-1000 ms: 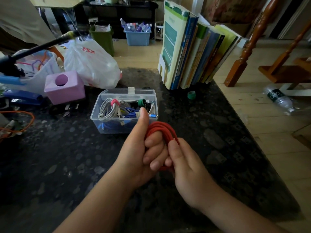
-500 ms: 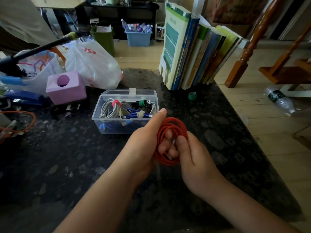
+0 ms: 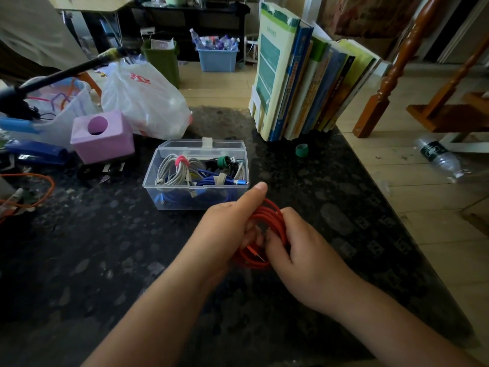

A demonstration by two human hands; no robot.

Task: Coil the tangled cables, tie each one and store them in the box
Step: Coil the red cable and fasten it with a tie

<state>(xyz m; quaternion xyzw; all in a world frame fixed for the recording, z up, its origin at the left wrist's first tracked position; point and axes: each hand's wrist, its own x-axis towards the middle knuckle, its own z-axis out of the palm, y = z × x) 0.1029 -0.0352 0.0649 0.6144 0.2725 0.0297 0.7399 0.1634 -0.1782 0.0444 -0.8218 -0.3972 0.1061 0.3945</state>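
Red cable [image 3: 275, 221], round ribbed coil

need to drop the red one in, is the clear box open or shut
Open: the clear box has its lid tipped back, tied cables showing inside.

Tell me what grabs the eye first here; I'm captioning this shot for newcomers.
The red cable, coiled and held between both hands at centre. Just beyond sits the clear box, open, with tied white and blue cables inside. A leaning row of books stands at the table's far right.
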